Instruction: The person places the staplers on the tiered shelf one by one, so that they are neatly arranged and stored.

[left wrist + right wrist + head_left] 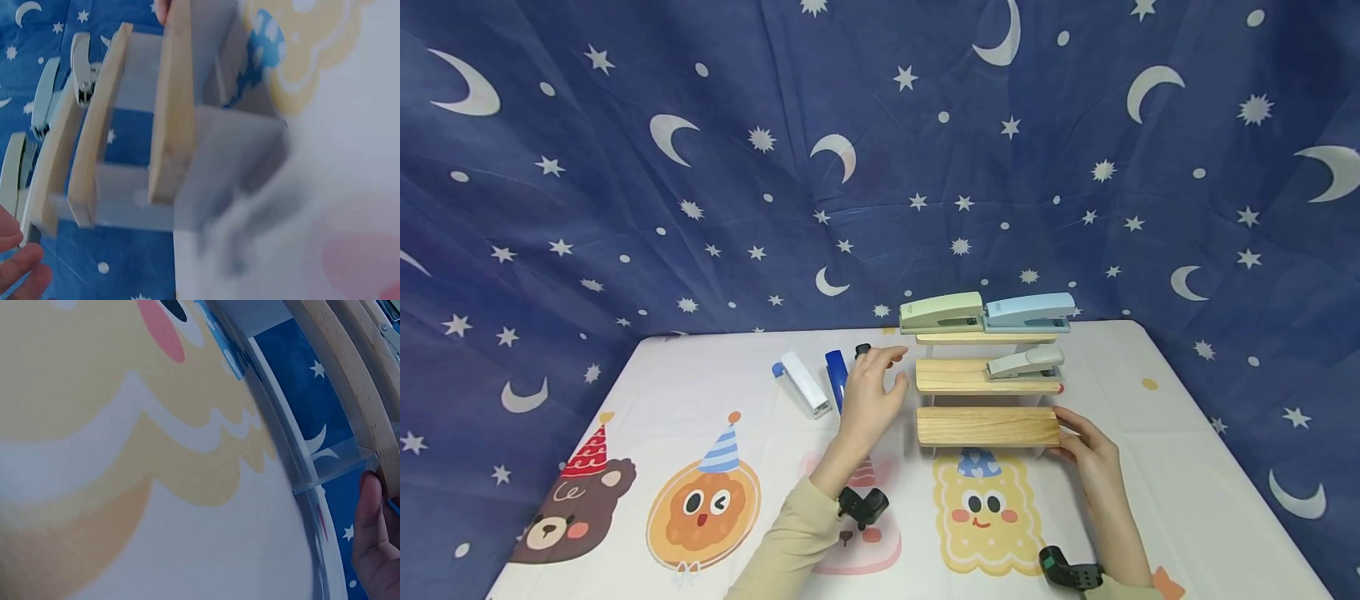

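A three-tier wooden display rack (987, 427) with clear supports stands right of centre. My right hand (1092, 458) grips the right end of its lowest tier, thumb in front and fingers behind. A pale green stapler (942, 312) and a light blue stapler (1028, 312) lie end to end on the top tier. On the right half of the middle tier sits a grey-white stapler (1026, 362). My left hand (872, 392) hovers left of the rack with nothing in it, fingers loosely bent and thumb apart. The left wrist view shows its fingertips (22, 265) near the top tier's end.
On the table left of my left hand lie a white stapler (805, 385) with a blue end and a dark blue stapler (837, 375), partly hidden. A black object (862, 349) shows behind the hand. The cloth (700, 375) has cartoon prints; a starry blue curtain (880, 167) hangs behind.
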`<state>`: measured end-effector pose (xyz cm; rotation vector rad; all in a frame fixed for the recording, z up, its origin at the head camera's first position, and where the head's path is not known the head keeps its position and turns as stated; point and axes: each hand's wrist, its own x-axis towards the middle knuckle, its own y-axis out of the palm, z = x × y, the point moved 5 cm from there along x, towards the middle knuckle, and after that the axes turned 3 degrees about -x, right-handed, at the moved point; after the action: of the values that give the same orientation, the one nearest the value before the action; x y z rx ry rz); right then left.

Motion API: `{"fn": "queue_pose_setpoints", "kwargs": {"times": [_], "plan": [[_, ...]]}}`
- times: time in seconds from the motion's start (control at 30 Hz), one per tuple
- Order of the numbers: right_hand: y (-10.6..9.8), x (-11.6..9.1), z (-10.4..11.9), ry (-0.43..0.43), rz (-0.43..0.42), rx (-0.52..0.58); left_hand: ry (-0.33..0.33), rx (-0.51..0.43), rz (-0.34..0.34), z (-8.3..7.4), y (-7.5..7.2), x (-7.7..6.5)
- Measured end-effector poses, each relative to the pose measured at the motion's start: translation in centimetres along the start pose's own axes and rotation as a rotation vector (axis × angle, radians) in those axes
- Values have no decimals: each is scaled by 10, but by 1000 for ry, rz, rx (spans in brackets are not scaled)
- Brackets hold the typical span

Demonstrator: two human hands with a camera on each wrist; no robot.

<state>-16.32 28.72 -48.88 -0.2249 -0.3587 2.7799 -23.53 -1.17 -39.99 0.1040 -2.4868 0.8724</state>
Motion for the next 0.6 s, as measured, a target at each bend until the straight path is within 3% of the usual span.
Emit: {"fn": "queue_pose_setpoints", "kwargs": {"times": [0.6], "plan": [[0,0,-3,-22,-14,33,-150,60,-61,68,-32,-10]]}}
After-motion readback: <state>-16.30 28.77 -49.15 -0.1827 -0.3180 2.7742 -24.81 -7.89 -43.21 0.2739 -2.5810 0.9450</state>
